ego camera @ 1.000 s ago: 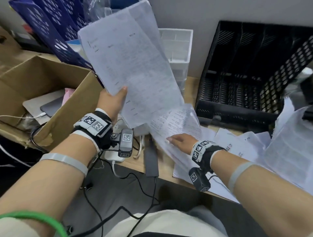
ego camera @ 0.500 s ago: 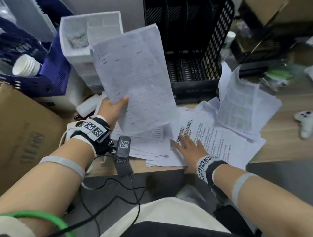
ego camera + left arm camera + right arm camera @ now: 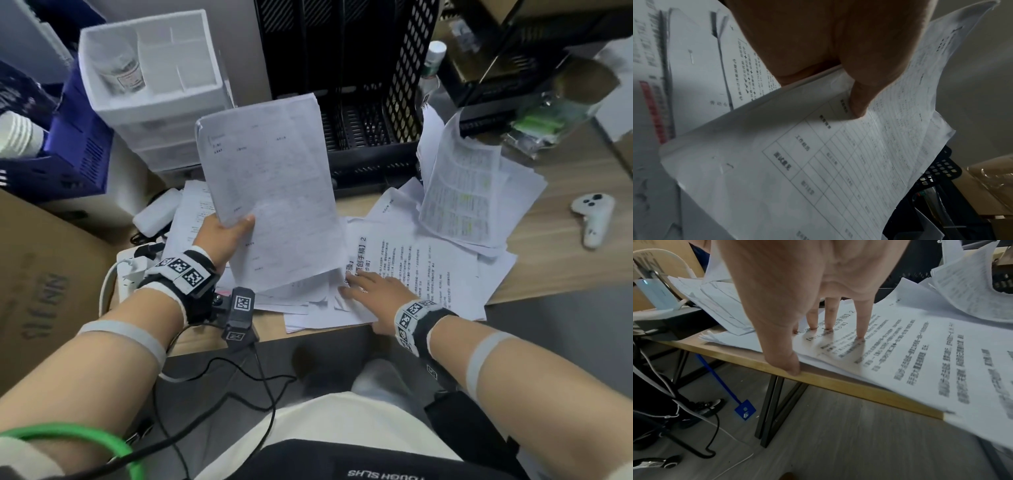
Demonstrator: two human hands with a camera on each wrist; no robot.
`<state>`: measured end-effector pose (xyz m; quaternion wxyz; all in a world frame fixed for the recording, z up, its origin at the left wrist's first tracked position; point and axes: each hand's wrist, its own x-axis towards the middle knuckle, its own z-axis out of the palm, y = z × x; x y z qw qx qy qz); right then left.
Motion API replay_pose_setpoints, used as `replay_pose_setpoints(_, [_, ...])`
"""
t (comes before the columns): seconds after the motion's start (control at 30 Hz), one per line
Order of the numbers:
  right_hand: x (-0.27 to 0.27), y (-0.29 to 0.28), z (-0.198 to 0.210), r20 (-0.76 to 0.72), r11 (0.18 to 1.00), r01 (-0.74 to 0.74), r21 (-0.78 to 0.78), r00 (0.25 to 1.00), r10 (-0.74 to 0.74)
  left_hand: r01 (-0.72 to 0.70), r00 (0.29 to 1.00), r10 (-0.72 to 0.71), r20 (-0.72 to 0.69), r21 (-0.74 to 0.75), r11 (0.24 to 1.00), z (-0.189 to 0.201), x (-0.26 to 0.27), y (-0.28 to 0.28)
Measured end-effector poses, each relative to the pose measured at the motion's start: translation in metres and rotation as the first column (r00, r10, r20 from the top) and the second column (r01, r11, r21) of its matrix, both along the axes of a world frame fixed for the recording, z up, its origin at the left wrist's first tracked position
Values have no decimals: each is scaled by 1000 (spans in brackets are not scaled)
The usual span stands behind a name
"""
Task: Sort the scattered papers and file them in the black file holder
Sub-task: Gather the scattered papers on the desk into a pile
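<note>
My left hand (image 3: 228,233) holds a stack of printed sheets (image 3: 270,192) upright above the desk, thumb pinching its lower edge (image 3: 857,104). My right hand (image 3: 373,291) lies flat with straight fingers (image 3: 859,321) on a printed page (image 3: 421,270) of the loose papers near the desk's front edge; its thumb rests at the wooden edge (image 3: 793,368). The black mesh file holder (image 3: 363,85) stands at the back, behind the held stack. More scattered papers (image 3: 459,192) lie curled to its right.
A white drawer organiser (image 3: 154,89) and blue crates (image 3: 68,150) stand back left. A cardboard box (image 3: 44,274) is at the left, a white power strip (image 3: 130,270) beside it. A white controller (image 3: 592,216) lies at the right. Cables hang below the desk edge.
The view swung right and down, bringing the file holder to centre. My left hand lowered the stack slightly. My right hand slid across the loose papers and now presses flat on the printed page.
</note>
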<state>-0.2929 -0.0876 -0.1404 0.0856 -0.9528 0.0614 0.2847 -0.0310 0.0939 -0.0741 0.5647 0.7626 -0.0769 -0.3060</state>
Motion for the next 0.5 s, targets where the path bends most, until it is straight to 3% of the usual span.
replay_pose_setpoints(0.13, [-3,-9,8,16,991,69,117,997,-71,20,1000,-20,-12,-18,1000,4,-2,-4])
replay_pose_setpoints(0.2, [-5,-18,15,62,960,204,193,974,-219,34,999,-35,-12,-42,999,9,-2,-9])
replay_pose_setpoints(0.27, [-7,-36,27,143,882,411,231,882,-448,44,999,-44,-3,-72,996,14,-1,-17])
replay_pose_setpoints(0.3, [-6,-46,34,175,807,525,270,798,-577,49,999,-50,-1,-82,995,16,-1,-21])
replay_pose_setpoints(0.37, [-2,-67,54,192,571,664,483,556,-809,73,997,-75,-12,-104,992,19,-4,-34])
replay_pose_setpoints(0.43, [2,-84,81,-14,206,577,790,352,-936,122,992,-127,-23,-134,983,25,-12,-53])
replay_pose_setpoints(0.47, [5,-89,95,-147,34,494,869,323,-935,155,987,-160,-26,-142,978,28,-17,-63])
replay_pose_setpoints(0.5, [5,-95,108,-231,-64,448,892,330,-915,197,979,-204,-28,-154,968,32,-24,-77])
